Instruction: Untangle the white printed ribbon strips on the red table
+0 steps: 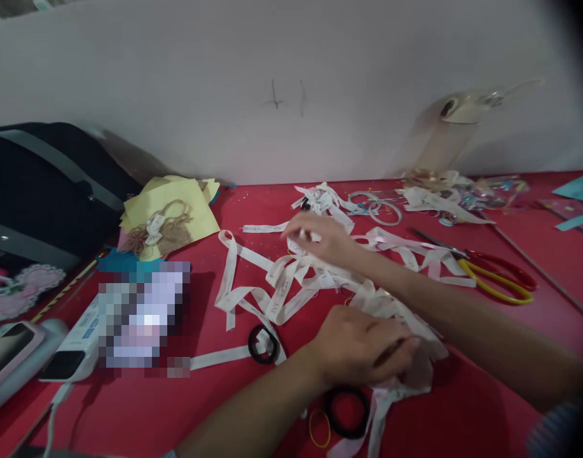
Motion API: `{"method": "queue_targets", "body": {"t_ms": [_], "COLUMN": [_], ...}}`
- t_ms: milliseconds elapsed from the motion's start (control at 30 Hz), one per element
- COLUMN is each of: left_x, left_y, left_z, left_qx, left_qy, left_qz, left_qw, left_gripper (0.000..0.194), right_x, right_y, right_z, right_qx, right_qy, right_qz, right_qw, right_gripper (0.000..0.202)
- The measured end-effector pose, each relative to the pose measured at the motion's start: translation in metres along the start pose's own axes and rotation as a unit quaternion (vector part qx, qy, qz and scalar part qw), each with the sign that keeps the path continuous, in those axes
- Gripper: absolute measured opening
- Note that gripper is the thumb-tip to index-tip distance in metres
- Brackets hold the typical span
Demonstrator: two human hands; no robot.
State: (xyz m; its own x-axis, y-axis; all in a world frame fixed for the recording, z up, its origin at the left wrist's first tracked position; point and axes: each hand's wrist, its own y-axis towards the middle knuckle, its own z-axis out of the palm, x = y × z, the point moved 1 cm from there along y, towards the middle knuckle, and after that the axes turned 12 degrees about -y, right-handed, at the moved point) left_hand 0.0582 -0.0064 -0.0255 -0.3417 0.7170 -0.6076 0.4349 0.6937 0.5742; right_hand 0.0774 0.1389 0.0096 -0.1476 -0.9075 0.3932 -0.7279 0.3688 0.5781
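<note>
From my remote seat, I saw white ribbons tangled on the counter, beneath my right grip and beside my left grip; both curled, whether grasping I couldn't tell.

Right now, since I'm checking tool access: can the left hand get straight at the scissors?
Probably not: the right forearm stretches across between the left hand and the scissors, though the scissors themselves look uncovered.

Ribbons on table — scissors right, bag left.
</note>
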Motion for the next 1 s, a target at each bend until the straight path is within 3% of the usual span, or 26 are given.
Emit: {"method": "queue_targets", "body": {"t_ms": [67,167,300,433,600,700,833,1000], "left_x": [-0.002,-0.004,-0.005,-0.011,-0.017,-0.017,-0.017,-0.022], "left_y": [-0.002,-0.007,-0.013,-0.011,-0.006,-0.005,-0.003,-0.002], "left_z": [0.003,0.009,0.016,0.015,0.013,0.014,0.014,0.014], "left_qx": [0.054,0.140,0.200,0.214,0.265,0.269,0.296,0.357], "left_qy": [0.035,0.078,0.107,0.131,0.143,0.158,0.173,0.157], "left_qz": [0.053,0.144,0.218,0.231,0.220,0.222,0.197,0.095], "left_qw": [0.997,0.977,0.949,0.940,0.928,0.924,0.919,0.916], "left_gripper": [0.032,0.033,0.026,0.028,0.021,0.020,0.022,0.028], "right_x": [0.038,0.067,0.069,0.067,0.072,0.072,0.073,0.078], "right_y": [-0.008,-0.017,-0.021,-0.021,-0.024,-0.027,-0.030,-0.032], "right_z": [0.008,0.021,0.035,0.044,0.043,0.037,0.028,0.034], "right_qx": [0.150,0.244,0.274,0.285,0.271,0.283,0.293,0.308], "right_qy": [0.071,0.095,0.075,0.010,0.027,0.078,0.076,0.013], "right_qz": [-0.116,-0.198,-0.271,-0.295,-0.279,-0.223,-0.164,-0.219], "right_qw": [0.979,0.945,0.920,0.912,0.921,0.929,0.939,0.926], "right_gripper": [0.016,0.020,0.025,0.017,0.015,0.013,0.017,0.026]}}
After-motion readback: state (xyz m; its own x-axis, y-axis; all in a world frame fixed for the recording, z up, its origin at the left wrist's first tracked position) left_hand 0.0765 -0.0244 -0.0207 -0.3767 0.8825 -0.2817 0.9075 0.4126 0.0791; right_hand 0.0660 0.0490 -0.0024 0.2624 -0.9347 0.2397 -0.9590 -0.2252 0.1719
